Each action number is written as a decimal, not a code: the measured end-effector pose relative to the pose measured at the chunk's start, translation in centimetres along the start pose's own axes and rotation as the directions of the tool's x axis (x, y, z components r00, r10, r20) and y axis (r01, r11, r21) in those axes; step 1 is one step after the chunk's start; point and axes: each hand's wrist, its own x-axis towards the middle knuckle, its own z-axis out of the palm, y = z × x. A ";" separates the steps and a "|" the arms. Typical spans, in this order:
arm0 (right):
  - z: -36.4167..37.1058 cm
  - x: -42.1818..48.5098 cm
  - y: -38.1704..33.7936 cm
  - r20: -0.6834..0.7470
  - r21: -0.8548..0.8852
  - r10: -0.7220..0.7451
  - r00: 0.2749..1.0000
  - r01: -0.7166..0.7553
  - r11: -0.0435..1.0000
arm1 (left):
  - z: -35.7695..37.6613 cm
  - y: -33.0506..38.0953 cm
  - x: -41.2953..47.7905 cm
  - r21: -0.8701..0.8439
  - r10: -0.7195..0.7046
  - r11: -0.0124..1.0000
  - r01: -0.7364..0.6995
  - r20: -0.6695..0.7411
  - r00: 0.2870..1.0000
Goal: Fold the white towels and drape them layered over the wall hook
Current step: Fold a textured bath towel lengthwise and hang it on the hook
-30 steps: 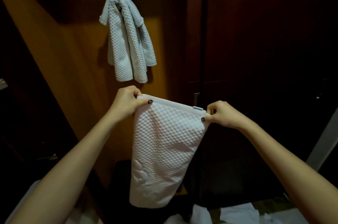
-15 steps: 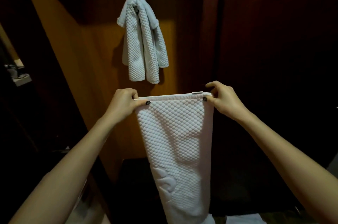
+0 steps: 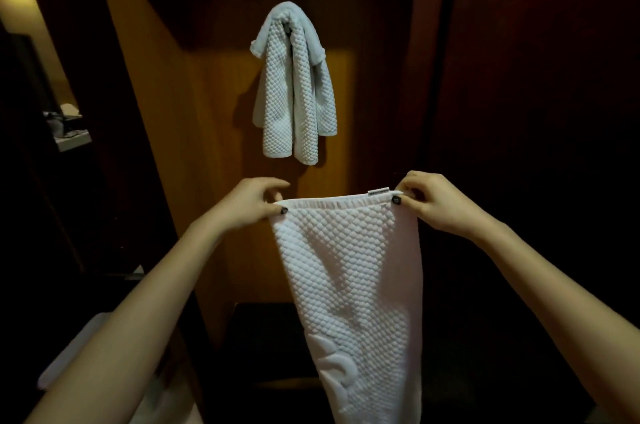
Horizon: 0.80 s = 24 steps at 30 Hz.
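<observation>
Left grip (image 3: 251,203) and right grip (image 3: 436,203) are each pinching an upper corner of the white quilted towel (image 3: 349,267), which is hanging lengthwise between them before the wooden wall panel (image 3: 214,146). A second towel (image 3: 294,87) is hanging bunched on the panel above, apart from the held one.

Orange-brown wood panel (image 3: 207,181) fills centre background; grain vertical, upper part in shadow, lower part lit warm. Right of it, dark red-brown panel (image 3: 536,77), set apart by narrow black vertical seam (image 3: 446,42). Far left: pale ledge (image 3: 74,141) with small dim objects (image 3: 60,120) on top, too dark to identify. Above ledge, cream wall strip (image 3: 20,7), lit. Low centre: black boxy shape (image 3: 270,337) against base of wood panel; detail unreadable.
</observation>
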 end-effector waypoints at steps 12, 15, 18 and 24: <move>-1.1 -1.6 -0.5 0.070 -0.059 0.024 0.997 -0.020 0.998 | 8.0 5.8 0.7 -0.164 0.152 0.978 -0.126 0.160 0.975; -1.6 -2.5 0.0 0.049 -0.077 0.058 0.997 -0.055 0.996 | 8.8 6.5 1.0 -0.230 0.177 0.962 -0.145 0.125 0.976; -2.1 -3.4 0.6 0.018 -0.076 0.100 0.995 -0.099 0.992 | 9.4 7.1 1.1 -0.244 0.225 0.950 -0.193 0.110 0.968; -2.8 -4.6 1.1 -0.038 -0.066 0.143 0.989 -0.145 0.987 | 9.3 7.9 1.1 -0.252 0.346 0.915 -0.317 0.082 0.935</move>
